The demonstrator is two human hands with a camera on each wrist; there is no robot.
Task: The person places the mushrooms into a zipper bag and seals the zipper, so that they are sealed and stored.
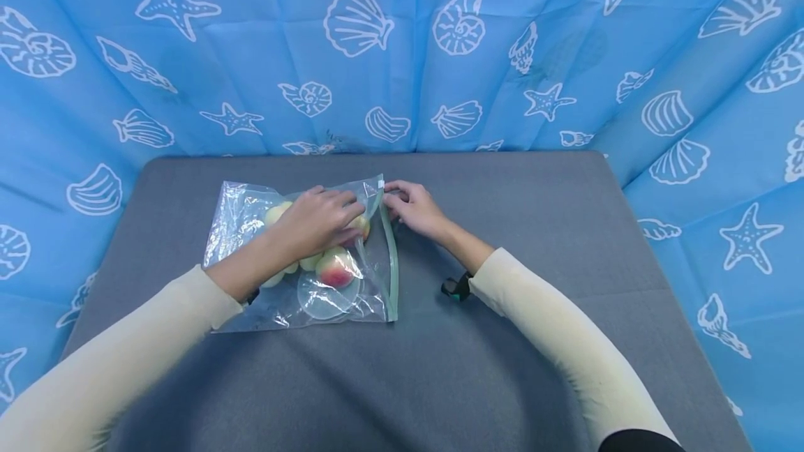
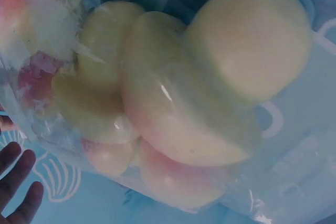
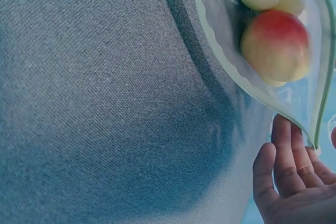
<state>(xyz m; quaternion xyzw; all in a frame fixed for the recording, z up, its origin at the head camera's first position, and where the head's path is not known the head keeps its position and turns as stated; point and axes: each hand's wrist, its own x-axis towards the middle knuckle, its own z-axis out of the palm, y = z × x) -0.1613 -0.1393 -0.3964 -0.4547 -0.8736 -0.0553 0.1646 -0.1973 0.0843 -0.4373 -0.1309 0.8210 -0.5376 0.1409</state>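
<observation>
A clear zip bag [image 1: 289,309] with a pale green zip strip [image 1: 393,270] lies on the grey table, holding several peaches [image 1: 336,268]. In the right wrist view its mouth gapes, with a red and yellow peach [image 3: 276,46] just inside. My left hand [image 1: 314,222] is over the bag's upper part, fingers loosely bent; the left wrist view shows fingertips [image 2: 26,163] spread beside the plastic, pinching nothing visible. At the far corner of the mouth, my right hand [image 1: 416,209] touches the zip edge with nearly straight fingers [image 3: 283,145]. Plastic glare blurs some peaches.
The grey table [image 1: 515,194] extends right of the bag and toward me. Behind it hangs a blue curtain [image 1: 402,75] with white shells and starfish. A black wrist strap [image 1: 457,288] shows under my right sleeve. A pale round patch [image 1: 328,298] appears at the bag's near side.
</observation>
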